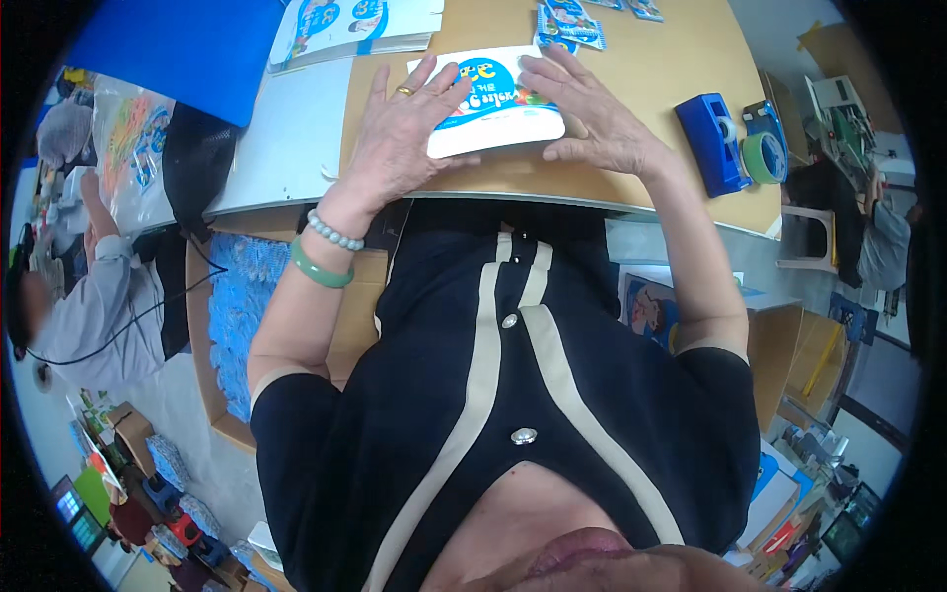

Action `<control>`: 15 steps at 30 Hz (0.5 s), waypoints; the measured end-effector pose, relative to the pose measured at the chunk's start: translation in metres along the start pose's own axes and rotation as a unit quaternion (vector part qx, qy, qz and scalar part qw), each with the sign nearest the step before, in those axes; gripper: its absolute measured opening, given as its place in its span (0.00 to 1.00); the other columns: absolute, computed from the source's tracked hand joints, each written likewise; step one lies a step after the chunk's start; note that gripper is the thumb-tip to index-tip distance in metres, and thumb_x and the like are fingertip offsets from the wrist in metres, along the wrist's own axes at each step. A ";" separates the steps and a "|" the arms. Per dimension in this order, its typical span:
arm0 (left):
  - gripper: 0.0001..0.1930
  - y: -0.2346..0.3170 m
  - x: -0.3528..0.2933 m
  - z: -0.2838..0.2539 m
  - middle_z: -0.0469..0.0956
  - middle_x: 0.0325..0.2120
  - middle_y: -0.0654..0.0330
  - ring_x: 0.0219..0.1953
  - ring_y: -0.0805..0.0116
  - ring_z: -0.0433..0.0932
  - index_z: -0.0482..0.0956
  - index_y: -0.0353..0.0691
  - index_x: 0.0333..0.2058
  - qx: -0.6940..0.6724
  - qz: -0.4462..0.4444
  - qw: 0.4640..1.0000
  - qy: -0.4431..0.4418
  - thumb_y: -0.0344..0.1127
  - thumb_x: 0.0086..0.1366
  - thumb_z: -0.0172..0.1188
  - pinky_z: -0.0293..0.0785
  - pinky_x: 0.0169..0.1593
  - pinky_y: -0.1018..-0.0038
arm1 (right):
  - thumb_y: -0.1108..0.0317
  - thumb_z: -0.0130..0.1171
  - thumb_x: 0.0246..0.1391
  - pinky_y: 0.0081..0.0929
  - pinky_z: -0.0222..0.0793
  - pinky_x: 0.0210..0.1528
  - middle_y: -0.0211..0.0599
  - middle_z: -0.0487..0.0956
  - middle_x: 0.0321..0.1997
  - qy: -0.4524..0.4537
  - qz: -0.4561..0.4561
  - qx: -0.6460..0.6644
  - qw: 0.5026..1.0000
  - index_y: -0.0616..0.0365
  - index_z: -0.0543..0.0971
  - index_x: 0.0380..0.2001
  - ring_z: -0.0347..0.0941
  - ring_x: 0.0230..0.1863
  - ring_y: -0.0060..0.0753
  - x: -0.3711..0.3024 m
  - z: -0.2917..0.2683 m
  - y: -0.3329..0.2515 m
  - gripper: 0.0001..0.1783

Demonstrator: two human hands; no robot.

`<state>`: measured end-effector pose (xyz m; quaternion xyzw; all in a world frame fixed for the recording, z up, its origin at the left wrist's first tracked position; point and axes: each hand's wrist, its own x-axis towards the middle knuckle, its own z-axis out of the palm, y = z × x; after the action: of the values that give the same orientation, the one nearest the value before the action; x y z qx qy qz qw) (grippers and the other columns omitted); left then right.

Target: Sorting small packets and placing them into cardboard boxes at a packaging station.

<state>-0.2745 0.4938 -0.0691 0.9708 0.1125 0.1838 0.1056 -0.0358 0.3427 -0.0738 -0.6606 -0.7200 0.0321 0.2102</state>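
A white and blue printed carton (498, 126) is between my two hands at the near edge of the tan table. My left hand (400, 133) grips its left side, with fingers over the printed face and the thumb under the near edge. On the opposite side my right hand (597, 113) holds the carton, fingers bent over the far right corner and thumb by the near right corner. Beyond it lie several small blue packets (570, 18). A stack of flat printed cartons (409, 22) rests to the far left.
Blue tape dispensers (708, 148) with a green tape roll (764, 158) stand at the table's right. A blue panel (182, 49) is at the upper left. Below the table's left side sits a cardboard box of blue packets (242, 326). Co-workers (109, 306) sit on both sides.
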 end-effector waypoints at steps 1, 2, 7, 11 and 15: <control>0.40 0.000 0.001 0.004 0.65 0.62 0.58 0.68 0.54 0.57 0.68 0.52 0.60 0.017 0.011 1.000 0.012 0.38 0.46 0.73 0.44 0.69 0.48 | 0.42 0.57 0.52 0.42 0.47 0.73 0.31 0.60 0.70 0.002 -0.011 -0.053 0.999 0.38 0.69 0.61 0.45 0.74 0.40 0.000 -0.006 -0.002 0.34; 0.40 -0.002 0.000 0.007 0.65 0.62 0.58 0.68 0.54 0.57 0.68 0.52 0.60 0.016 0.010 1.000 0.010 0.38 0.46 0.73 0.44 0.69 0.48 | 0.46 0.59 0.53 0.42 0.48 0.72 0.32 0.61 0.70 0.005 -0.022 -0.106 0.994 0.39 0.70 0.60 0.46 0.74 0.39 0.000 -0.008 -0.004 0.32; 0.36 -0.024 -0.004 0.014 0.70 0.59 0.60 0.65 0.52 0.61 0.73 0.54 0.56 -0.057 0.049 0.996 0.046 0.23 0.45 0.66 0.58 0.66 0.54 | 0.58 0.64 0.51 0.41 0.52 0.71 0.33 0.63 0.68 0.070 -0.032 0.016 0.997 0.43 0.72 0.57 0.49 0.73 0.40 0.012 0.018 -0.020 0.29; 0.33 -0.027 -0.005 0.011 0.73 0.55 0.62 0.63 0.50 0.64 0.77 0.54 0.52 -0.105 0.055 0.991 0.065 0.19 0.45 0.61 0.65 0.62 0.57 | 0.66 0.66 0.47 0.41 0.55 0.69 0.35 0.65 0.66 0.152 -0.073 -0.103 0.980 0.48 0.73 0.55 0.52 0.72 0.41 0.007 0.044 -0.025 0.29; 0.29 -0.014 -0.007 0.017 0.76 0.52 0.62 0.61 0.48 0.66 0.79 0.51 0.50 -0.054 0.062 0.991 0.104 0.20 0.47 0.60 0.68 0.60 0.59 | 0.65 0.62 0.52 0.42 0.52 0.70 0.36 0.66 0.66 0.156 -0.103 -0.113 0.976 0.49 0.73 0.55 0.53 0.71 0.42 0.002 0.043 -0.026 0.25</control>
<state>-0.2771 0.5029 -0.0908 0.9444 0.0523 0.2958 0.1336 -0.0747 0.3516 -0.1036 -0.5995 -0.7414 -0.1741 0.2461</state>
